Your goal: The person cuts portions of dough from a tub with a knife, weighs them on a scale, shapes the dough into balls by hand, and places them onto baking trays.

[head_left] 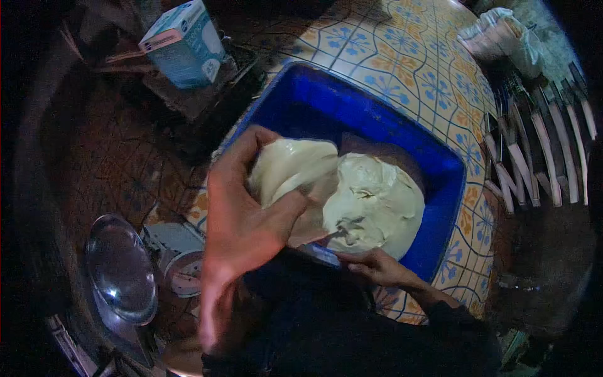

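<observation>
Nearest the camera, the person's left hand (235, 217) is clamped on a soft, cream-white portion of dough (286, 160), thumb across the front and fingers behind, over the tub's left side. Beneath spreads a cream tiled floor (433, 81) patterned in blue and orange. On it stands a deep, rectangular blue plastic tub (308, 94). Inside, toward the right, lies a larger, rounded mass of cream-white dough (383, 201), its surface folded and uneven; whether the two pieces join is unclear. Outside the tub, to the left, are a shiny rounded metal bowl (119, 270) and, beyond, a blue-and-white carton (185, 47). Smallest, the right hand (377, 267) is at the near rim, beside the larger mass; whether its fingers are closed on anything, I cannot tell.

The step in hand appears to be handling one portion of dough. Judging by its slack look, the next move calls for broad support, not a pinch.
</observation>
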`<action>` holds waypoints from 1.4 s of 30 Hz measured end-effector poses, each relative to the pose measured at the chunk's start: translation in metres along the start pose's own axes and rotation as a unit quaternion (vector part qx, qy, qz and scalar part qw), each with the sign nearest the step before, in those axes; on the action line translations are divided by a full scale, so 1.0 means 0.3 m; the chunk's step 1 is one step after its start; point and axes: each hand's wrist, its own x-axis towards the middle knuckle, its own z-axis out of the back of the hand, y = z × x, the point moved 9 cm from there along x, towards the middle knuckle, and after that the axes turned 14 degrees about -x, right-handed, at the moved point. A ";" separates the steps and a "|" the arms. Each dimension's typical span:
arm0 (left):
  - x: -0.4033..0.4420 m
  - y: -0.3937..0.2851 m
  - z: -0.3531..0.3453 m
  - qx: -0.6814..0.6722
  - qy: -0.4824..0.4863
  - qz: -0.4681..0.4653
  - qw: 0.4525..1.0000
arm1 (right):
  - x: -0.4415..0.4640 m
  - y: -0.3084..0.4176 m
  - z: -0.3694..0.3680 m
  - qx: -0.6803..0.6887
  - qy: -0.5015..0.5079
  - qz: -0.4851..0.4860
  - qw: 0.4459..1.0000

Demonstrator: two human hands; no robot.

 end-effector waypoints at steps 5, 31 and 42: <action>-0.184 -0.391 0.178 0.113 0.016 -0.198 0.974 | 0.234 0.173 0.028 -0.108 0.006 0.231 0.967; -0.924 -0.004 1.096 0.418 -0.302 -0.117 0.849 | 0.672 0.424 -0.160 0.020 -0.201 0.196 0.960; -1.113 -0.051 0.909 0.367 -0.566 -0.311 0.670 | 0.628 0.406 -0.039 0.111 -0.219 0.202 0.948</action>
